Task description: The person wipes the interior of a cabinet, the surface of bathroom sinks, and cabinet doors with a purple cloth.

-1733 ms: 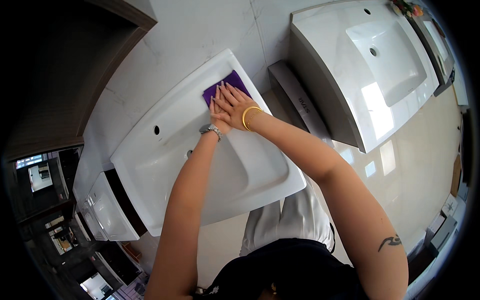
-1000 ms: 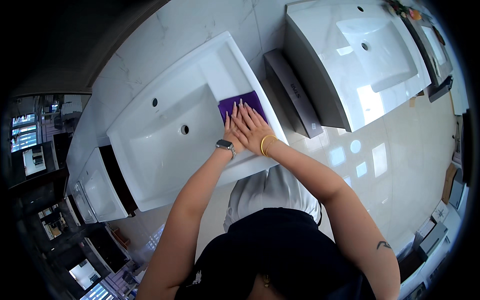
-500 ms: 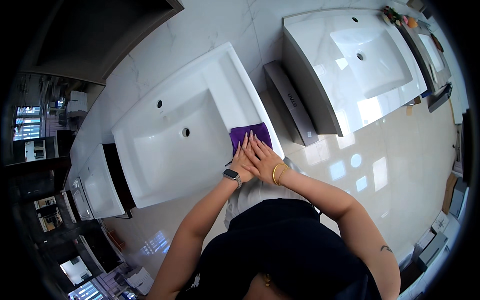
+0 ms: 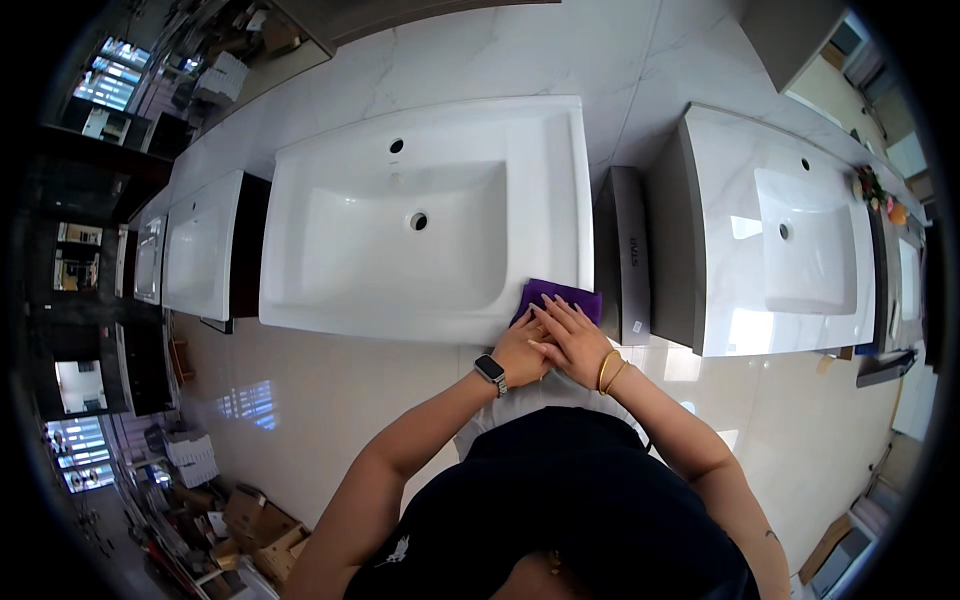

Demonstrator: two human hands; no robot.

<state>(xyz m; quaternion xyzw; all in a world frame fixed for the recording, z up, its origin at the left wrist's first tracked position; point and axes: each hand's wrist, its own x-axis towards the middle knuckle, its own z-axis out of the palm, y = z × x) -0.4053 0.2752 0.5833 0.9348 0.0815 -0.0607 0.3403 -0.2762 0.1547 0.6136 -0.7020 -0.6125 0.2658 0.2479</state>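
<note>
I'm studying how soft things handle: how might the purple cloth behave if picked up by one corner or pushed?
The purple cloth would probably droop when lifted, since it looks like thin, soft fabric. It is likely light, showing little thickness. Pushed, it may slide or bunch up, as the white washbasin beneath looks smooth and glossy.

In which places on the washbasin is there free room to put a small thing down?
The right ledge of the white washbasin looks bare behind the purple cloth, between the bowl and the outer edge; another bare strip lies left of the bowl. The front right corner is crowded: there the left hand and right hand overlap at the cloth.
</note>
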